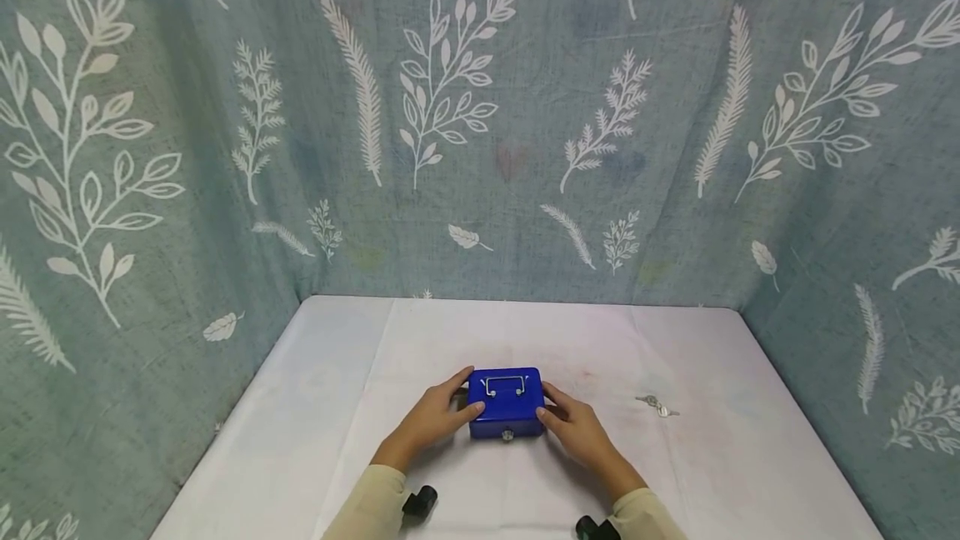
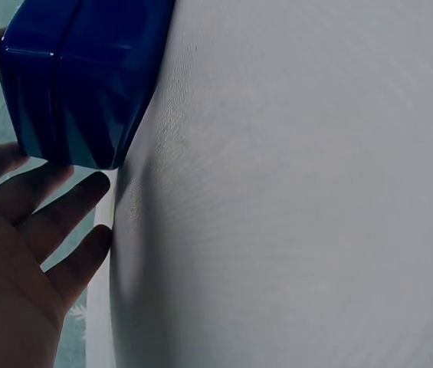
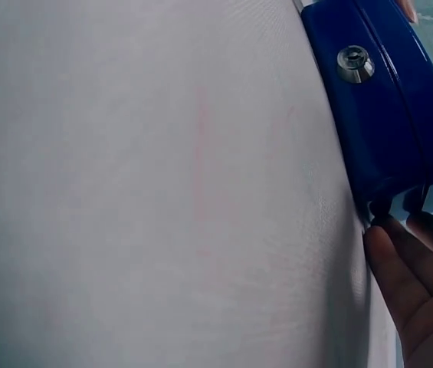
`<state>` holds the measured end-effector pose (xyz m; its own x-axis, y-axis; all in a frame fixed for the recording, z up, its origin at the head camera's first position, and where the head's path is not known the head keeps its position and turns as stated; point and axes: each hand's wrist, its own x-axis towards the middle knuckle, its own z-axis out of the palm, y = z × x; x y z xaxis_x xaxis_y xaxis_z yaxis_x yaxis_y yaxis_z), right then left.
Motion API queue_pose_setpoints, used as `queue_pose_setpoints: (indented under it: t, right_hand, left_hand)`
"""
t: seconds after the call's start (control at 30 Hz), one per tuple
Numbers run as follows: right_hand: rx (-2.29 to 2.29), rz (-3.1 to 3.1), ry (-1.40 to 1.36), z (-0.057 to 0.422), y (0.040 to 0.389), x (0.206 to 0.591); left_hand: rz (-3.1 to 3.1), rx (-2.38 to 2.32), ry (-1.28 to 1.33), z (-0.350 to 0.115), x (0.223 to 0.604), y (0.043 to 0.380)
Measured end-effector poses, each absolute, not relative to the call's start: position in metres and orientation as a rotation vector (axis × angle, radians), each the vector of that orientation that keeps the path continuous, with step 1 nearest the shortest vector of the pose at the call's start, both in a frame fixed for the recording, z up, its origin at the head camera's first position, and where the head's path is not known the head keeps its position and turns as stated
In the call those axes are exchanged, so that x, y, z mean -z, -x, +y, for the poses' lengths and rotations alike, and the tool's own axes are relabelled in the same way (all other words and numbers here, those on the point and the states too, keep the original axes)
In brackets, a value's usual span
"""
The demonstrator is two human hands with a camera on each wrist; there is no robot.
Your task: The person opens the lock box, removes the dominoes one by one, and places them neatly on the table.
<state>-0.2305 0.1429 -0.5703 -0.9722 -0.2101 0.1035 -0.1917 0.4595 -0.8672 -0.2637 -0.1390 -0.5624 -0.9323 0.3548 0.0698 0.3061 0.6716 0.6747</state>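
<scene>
A small blue metal cash box (image 1: 507, 408) sits on the white-covered table, lid down, its wire handle (image 1: 505, 386) lying on the lid. The round silver lock (image 3: 355, 64) is on its front face, with no key in it. My left hand (image 1: 431, 417) holds the box's left side, thumb at the front corner and index finger at the back corner. In the left wrist view the other fingertips are at the end wall of the box (image 2: 78, 84). My right hand (image 1: 583, 433) holds the right side likewise, thumb near the front corner, fingertips right at the end wall.
A pair of small silver keys (image 1: 657, 406) lies on the white cloth (image 1: 720, 457) to the right of the box. Behind and at both sides of the table hangs a green-grey curtain (image 1: 510, 215) with white leaf prints. Black wrist cameras (image 1: 420, 502) show below the hands.
</scene>
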Motion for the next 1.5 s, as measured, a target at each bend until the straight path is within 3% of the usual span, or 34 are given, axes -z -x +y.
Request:
queue_pose_setpoints:
  t: [1.5]
  right_hand:
    - [1.762,2.573,0.271,0.14,0.245,0.57]
  left_hand:
    - [2.744,-1.695,-0.383,-0.131,0.592,0.256]
